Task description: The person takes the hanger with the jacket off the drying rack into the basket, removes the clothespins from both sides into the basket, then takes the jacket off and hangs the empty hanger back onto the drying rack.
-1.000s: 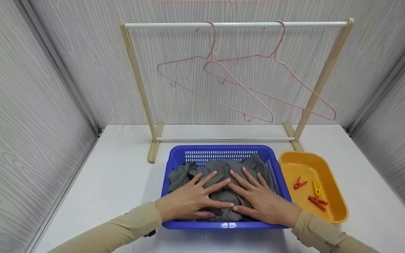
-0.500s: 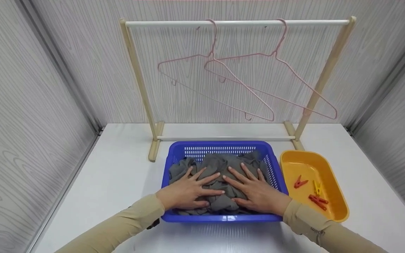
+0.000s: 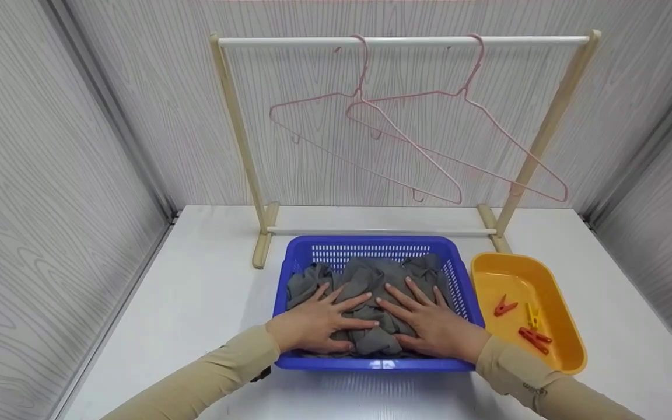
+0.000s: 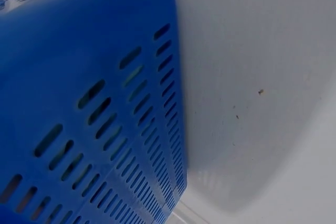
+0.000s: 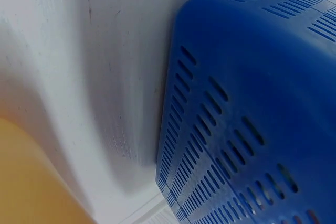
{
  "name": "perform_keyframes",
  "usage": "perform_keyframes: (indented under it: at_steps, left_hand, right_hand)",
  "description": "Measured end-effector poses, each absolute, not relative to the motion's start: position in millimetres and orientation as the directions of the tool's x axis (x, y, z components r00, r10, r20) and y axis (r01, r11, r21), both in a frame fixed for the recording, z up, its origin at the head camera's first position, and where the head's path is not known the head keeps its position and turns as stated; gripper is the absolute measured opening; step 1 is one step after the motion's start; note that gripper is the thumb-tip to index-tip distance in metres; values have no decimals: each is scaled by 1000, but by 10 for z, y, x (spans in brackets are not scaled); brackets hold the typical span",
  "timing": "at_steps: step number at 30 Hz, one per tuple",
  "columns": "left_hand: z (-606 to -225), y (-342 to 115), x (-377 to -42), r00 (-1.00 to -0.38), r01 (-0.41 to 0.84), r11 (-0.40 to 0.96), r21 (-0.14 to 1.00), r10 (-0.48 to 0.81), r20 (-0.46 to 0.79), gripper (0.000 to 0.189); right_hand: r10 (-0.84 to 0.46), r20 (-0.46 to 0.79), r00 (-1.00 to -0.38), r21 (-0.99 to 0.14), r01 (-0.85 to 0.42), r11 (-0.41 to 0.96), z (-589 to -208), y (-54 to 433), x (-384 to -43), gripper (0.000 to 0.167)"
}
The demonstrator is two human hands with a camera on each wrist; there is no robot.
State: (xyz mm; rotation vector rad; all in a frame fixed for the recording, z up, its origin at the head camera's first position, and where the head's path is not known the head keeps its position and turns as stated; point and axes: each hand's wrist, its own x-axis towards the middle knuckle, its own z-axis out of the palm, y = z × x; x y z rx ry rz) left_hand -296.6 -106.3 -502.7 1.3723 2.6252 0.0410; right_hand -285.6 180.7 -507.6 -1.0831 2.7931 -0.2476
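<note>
Dark grey cloth [image 3: 365, 277] lies in crumpled folds inside a blue perforated basket [image 3: 377, 364]. My left hand [image 3: 315, 324] rests on the left part of the cloth, palm down with its fingers spread. On the right part, my right hand [image 3: 432, 326] lies the same way, its fingers pointing up and to the left. Both hands touch the cloth, and neither grips it. The palms are hidden from view. Each wrist view shows only the outer wall of the basket, the left wall [image 4: 79, 51] and the right wall [image 5: 247, 66], with no fingers visible.
Behind the basket stands a wooden rack with a white rail [image 3: 406, 41]. Two pink hangers, a left one [image 3: 397, 127] and a right one [image 3: 493, 119], hang from it. A yellow tray [image 3: 575, 344] on the right holds red clothespins [image 3: 534, 338] and a yellow clothespin [image 3: 532, 315].
The basket sits slightly nearer the rack than a second ago. My hands have shifted a little over the cloth and their inner fingertips are farther apart. The head view has drifted slightly.
</note>
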Motion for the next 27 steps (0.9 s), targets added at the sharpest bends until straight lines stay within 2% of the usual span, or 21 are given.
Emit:
perform_keyframes:
  at_steps: [16,27]
  left_hand:
    - [-5082,-1097,-2993,-551,819,565,102,824,-133,59]
    - [-5059,-1103,-3017,-543,826,553,107,833,-111,62]
  right_hand:
    - [-682,-71,-728,-231,-653,721,-5110,1792,-2884,65]
    - [-662,-62,-747,-263,-627,733,-5100,1779,-2885,64]
